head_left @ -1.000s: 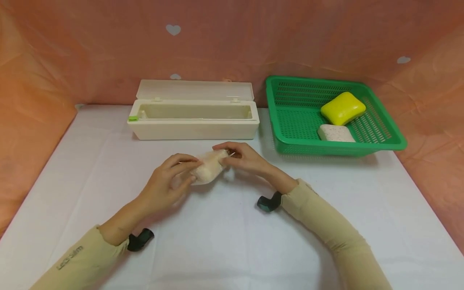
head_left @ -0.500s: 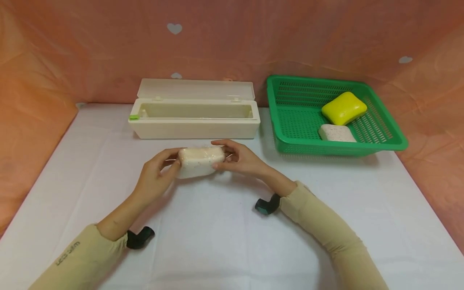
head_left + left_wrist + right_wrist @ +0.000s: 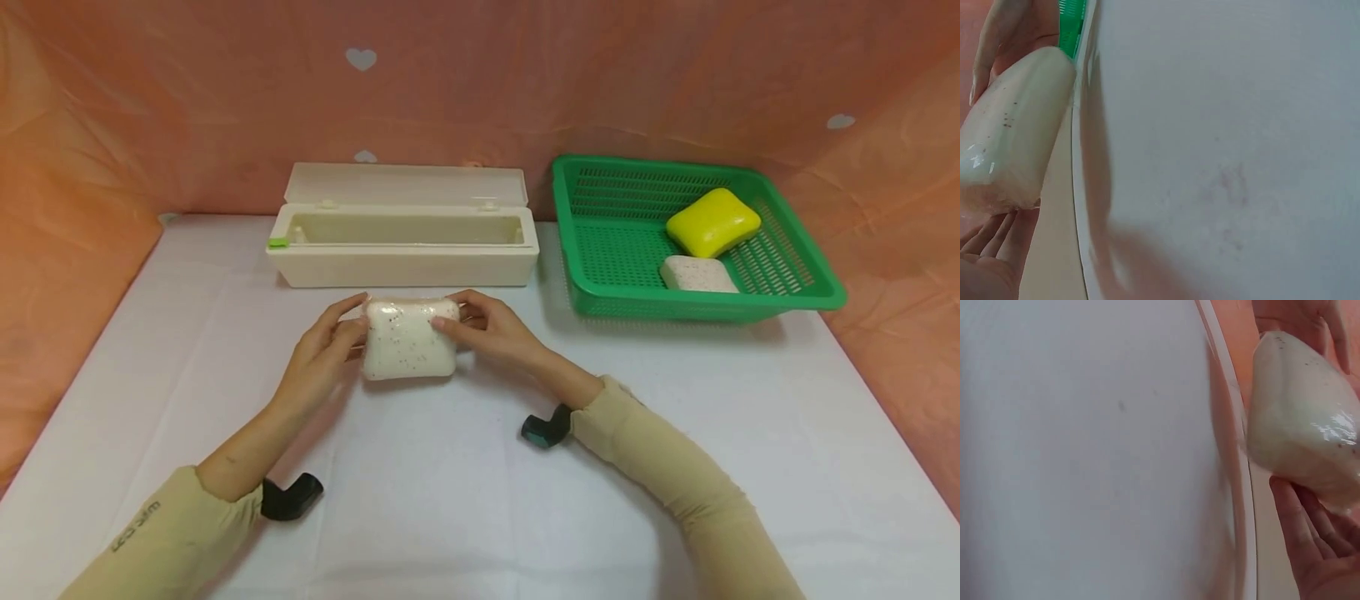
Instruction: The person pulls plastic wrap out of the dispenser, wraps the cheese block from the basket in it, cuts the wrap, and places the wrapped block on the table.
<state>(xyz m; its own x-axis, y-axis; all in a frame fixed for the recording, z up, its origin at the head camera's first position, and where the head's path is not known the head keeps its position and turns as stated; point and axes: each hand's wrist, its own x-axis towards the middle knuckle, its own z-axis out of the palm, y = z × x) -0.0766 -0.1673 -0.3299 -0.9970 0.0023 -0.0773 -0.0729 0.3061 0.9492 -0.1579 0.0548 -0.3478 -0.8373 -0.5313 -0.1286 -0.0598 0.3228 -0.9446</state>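
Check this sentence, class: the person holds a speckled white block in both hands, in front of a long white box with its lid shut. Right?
The lid is not shut: the head view shows it open on the long white box. The left hand and right hand do hold the speckled white block in front.

set the block (image 3: 408,346) you hold as dial centre: it is white with scattered dark reddish specks. at 12 o'clock you have a cream-white box (image 3: 401,268); at 10, its lime-green tab (image 3: 278,243). toward 2, note the green basket (image 3: 637,297), a plain bright-yellow bar (image 3: 712,223) and a speckled white bar (image 3: 699,275). your left sleeve (image 3: 180,533), at 8, is beige with dark lettering; your right sleeve (image 3: 675,475), at 4, is plain beige. the tablecloth (image 3: 442,483) is white, the backdrop (image 3: 637,75) orange-pink with pale hearts (image 3: 361,59).
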